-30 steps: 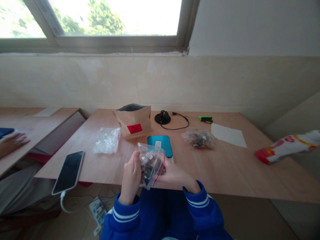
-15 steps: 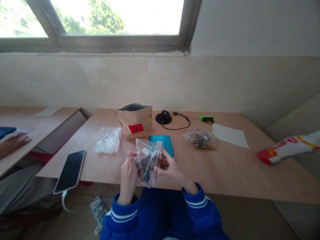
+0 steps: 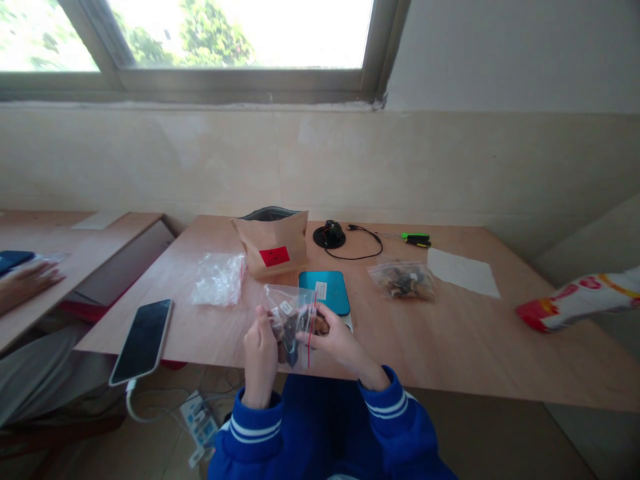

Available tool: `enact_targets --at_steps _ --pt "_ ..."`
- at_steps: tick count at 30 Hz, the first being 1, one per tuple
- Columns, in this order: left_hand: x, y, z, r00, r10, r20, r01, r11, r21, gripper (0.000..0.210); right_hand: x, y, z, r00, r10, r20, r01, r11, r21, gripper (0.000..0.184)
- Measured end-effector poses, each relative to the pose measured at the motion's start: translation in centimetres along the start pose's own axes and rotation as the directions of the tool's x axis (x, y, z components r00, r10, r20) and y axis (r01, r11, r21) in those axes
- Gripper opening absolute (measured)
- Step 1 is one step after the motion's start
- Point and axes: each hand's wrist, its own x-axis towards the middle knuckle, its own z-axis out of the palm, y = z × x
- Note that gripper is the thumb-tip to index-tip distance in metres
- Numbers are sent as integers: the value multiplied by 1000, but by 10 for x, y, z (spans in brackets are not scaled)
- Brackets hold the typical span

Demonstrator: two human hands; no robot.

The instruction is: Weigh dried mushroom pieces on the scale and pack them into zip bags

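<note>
My left hand (image 3: 261, 353) is closed on the far-left end of a clear zip bag (image 3: 296, 300), tilted sideways with its red seal strip facing right. Dark and brown dried pieces (image 3: 289, 340) lie inside it; I cannot tell their exact kind. At the bag's mouth, my right hand (image 3: 336, 339) is closed around a brown dried piece (image 3: 321, 325), its fingertips showing through the plastic. Just behind the bag lies a flat blue scale-like device (image 3: 334, 293) with a white label.
A brown paper pouch (image 3: 280, 233) stands open behind, beside crumpled clear bags (image 3: 219, 280). Farther right lie a second filled zip bag (image 3: 404, 280), a black cabled device (image 3: 330, 235), screwdrivers (image 3: 416, 239) and paper (image 3: 464, 272). A phone (image 3: 143, 341) overhangs the front edge; another person's hand (image 3: 30, 283) rests left.
The right hand has shifted left, with its fingertips farther into the bag's mouth. The bag has moved slightly left and more of the blue device shows.
</note>
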Motion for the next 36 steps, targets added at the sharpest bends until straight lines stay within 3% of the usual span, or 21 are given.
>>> enact_targets --at_steps 5,10,17,22,25,28,30,33,36 --pt "4 -4 1 1000 -2 3 2 1000 21 62 2 -3 8 990 26 -141 -15 997 75 47" --pt "15 -19 -1 994 -100 40 104 988 -111 65 6 -5 10 962 -18 -273 47 994 101 44" --pt "28 -45 -4 969 -245 -14 238 952 -193 74 13 -4 11 958 56 -282 0 981 196 45" --pt "36 -55 -4 942 -334 22 316 868 -384 75 16 -4 13 950 115 -290 -19 949 314 47" --pt "47 -61 -13 935 -354 27 339 869 -362 81 17 -12 7 948 158 -278 -31 911 411 46" --pt "53 -63 -23 973 -227 -30 224 972 -76 69 23 -28 -4 953 153 -263 -22 897 441 44" --pt "53 -58 -26 986 -84 -147 116 969 219 54 32 -43 -14 963 93 -254 18 916 401 43" --pt "52 -41 -23 931 148 -334 51 852 521 44 56 -73 -26 971 -82 -225 144 951 273 42" --pt "63 -13 -14 857 424 -292 -211 806 553 41 92 -110 -33 950 -301 -85 308 948 81 38"
